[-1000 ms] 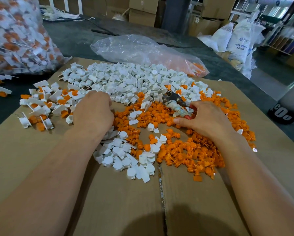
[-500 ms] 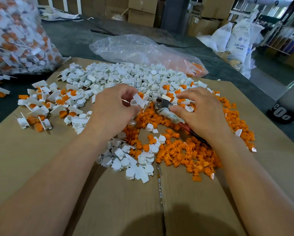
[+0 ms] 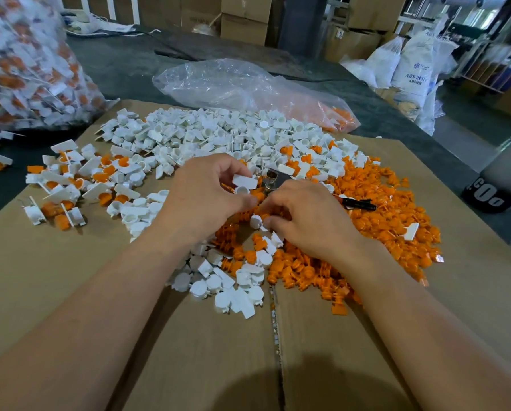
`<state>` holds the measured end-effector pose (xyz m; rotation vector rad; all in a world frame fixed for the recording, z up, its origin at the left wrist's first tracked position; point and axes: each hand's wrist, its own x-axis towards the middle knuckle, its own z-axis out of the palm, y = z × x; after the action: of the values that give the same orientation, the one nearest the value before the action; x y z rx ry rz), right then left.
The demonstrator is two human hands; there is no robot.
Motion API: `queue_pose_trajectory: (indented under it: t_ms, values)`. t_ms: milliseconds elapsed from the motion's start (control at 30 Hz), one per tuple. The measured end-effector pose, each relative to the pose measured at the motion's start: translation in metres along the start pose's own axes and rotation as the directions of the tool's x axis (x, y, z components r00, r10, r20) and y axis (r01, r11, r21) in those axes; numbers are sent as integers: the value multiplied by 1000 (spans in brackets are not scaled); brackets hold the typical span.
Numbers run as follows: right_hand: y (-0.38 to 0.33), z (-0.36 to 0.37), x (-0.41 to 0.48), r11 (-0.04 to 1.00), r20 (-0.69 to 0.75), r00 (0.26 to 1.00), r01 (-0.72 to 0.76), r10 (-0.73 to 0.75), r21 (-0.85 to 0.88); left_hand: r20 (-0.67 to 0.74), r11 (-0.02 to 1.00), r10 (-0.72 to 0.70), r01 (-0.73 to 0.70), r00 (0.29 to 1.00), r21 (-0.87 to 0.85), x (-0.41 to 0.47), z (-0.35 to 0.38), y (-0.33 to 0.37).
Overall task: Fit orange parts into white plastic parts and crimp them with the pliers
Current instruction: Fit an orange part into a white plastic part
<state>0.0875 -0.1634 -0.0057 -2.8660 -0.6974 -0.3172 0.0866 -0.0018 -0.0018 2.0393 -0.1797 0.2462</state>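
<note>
The left hand [image 3: 206,200] pinches a white part [image 3: 244,183] over the orange parts [image 3: 381,221]. The right hand [image 3: 310,221] curls beside it, and whether it grips anything cannot be told. The pliers [image 3: 273,178] lie just beyond.

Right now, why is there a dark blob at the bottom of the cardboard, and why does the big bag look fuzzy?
Head view: the blob is a shadow on the cardboard, probably the person's own; the big bag, at the wide lens's edge, looks smeared; the white part the left hand pinches is sharp.
</note>
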Motion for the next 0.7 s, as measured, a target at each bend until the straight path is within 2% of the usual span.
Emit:
queue_pose_trajectory:
  t_ms: [167,300,567,700]
  values:
    - [-2,-7,-5,951,-125,981,-110,152,291,40,989,-47,52,998,-142,-1,-2,1]
    - [-4,-13,-9,915,-166,966,-123,199,383,100,876,-165,193,981,-442,-1,-3,4]
    - [-9,-14,-11,829,-282,937,-15,207,559,145,866,-180,227,973,-446,-3,-3,7]
    - [-12,-12,-11,835,-325,924,12,201,550,163,851,-193,248,968,-463,-3,-1,7]
